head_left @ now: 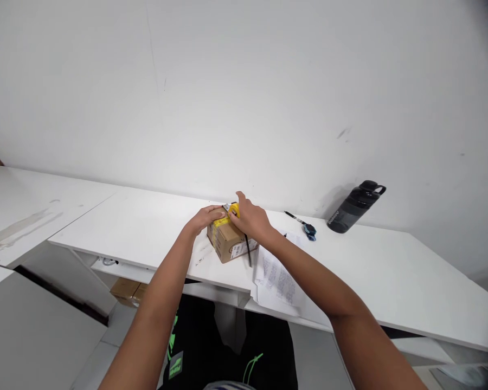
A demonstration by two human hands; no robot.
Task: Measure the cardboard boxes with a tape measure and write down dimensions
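A small brown cardboard box (231, 245) with yellow tape across its top stands on the white table (374, 271). My left hand (205, 218) lies on the box's left top edge, fingers curled over it. My right hand (250, 216) is at the box's right top, closed on a small yellow tool (234, 209), index finger raised. A thin black strap or cord (248, 250) hangs from under my right hand down the box's side.
Printed paper sheets (276, 276) overhang the table's front edge to the right of the box. A black pen (295, 217) and a small blue object (309, 231) lie behind. A dark water bottle (354, 207) stands by the wall. Another white table (28, 211) adjoins at left.
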